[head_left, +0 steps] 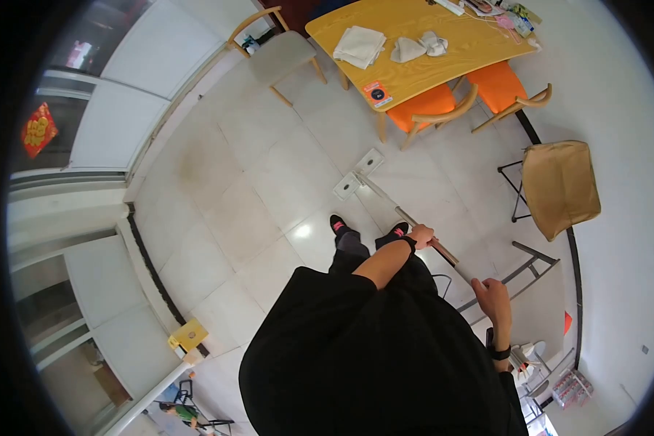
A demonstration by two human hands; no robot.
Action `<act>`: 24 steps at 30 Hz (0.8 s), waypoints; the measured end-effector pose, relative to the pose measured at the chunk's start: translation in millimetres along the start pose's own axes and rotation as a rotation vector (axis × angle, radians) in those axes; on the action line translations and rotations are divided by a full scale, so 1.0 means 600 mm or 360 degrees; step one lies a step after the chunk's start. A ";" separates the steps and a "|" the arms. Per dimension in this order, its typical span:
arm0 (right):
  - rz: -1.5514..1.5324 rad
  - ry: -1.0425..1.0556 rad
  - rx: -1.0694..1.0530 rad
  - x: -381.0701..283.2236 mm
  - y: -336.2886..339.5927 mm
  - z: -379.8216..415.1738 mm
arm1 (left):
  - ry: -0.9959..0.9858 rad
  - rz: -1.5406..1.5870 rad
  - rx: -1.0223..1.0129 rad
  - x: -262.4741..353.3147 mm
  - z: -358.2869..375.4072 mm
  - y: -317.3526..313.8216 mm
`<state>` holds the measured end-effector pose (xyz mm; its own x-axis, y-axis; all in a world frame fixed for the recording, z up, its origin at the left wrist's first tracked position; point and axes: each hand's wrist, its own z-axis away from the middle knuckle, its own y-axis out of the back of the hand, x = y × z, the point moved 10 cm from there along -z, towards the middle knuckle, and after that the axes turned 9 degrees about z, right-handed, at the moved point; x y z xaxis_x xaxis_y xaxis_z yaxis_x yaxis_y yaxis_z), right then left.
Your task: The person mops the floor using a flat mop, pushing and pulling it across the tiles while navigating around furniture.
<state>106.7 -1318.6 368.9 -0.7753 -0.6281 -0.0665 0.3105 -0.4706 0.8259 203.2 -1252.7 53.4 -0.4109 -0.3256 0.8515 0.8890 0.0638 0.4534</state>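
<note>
A flat mop with a long pole (385, 195) slants across the floor in the head view. Its two-part white head (347, 187) rests on the tiles in front of my feet. My left hand (422, 236) reaches across my body, its fingers wrapped round the brown-silver middle of the pole. Nearer my body, my right hand (493, 299) closes round the pole's upper end, which its fingers partly hide. A dark band circles each wrist.
A wooden table (421, 18) with cloths stands ahead, with orange-seated chairs (425, 109) at its side. A grey-seated chair (283, 58) is at left. On the right are a tan folding stool (562, 185) and a metal-framed table (534, 291). A yellow box (189, 334) lies at lower left.
</note>
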 end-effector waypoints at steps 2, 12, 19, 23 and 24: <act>-0.0084 0.0040 -0.0132 -0.003 -0.026 -0.013 | -0.0001 -0.0265 -0.0092 -0.003 0.006 0.008; -0.0118 0.0443 -0.0042 -0.133 -0.022 -0.027 | 0.0598 0.1631 0.0268 -0.166 0.038 0.059; -0.0124 0.0510 -0.0028 -0.175 -0.020 -0.061 | 0.0022 -0.0113 -0.0059 -0.096 0.056 0.163; -0.0392 0.0528 -0.0080 -0.277 -0.063 -0.084 | -0.0078 -0.0182 -0.0127 -0.154 0.119 0.268; -0.0415 0.0522 -0.0113 -0.314 -0.087 -0.097 | 0.0047 -0.0392 -0.0267 -0.184 0.138 0.293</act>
<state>268.3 -1211.7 305.7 -0.6205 -0.6407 -0.4522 0.1732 -0.6744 0.7177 388.3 -1127.3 60.8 -0.6144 -0.3394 0.7123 0.7854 -0.1766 0.5933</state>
